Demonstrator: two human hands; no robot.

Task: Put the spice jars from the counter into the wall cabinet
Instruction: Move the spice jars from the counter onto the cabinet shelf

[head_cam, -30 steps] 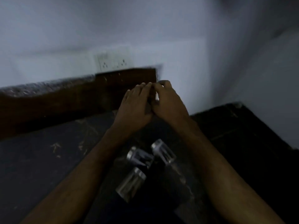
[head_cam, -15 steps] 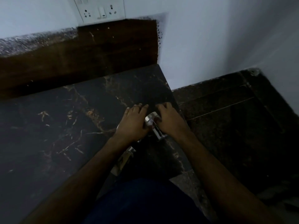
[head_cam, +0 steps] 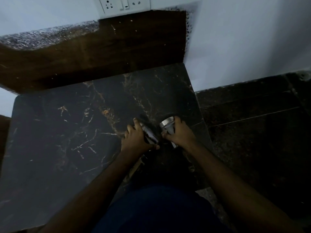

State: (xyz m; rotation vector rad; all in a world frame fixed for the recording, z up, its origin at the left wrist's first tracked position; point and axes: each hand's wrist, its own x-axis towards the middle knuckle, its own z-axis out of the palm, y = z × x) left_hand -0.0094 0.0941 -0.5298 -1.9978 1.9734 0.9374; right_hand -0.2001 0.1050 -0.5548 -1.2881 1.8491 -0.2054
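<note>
Hands meet over the dark marble table (head_cam: 67, 132): left hand (head_cam: 134, 140) curls its grip around a glass spice jar (head_cam: 149, 135), and right hand (head_cam: 180, 133) grips a second jar (head_cam: 166, 126) by its silver lid, just beside it.

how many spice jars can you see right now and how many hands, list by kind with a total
spice jars: 3 (one in the left hand, one in the right hand, one partly hidden under the left forearm)
hands: 2
wall socket plates: 1
total: 6
</note>
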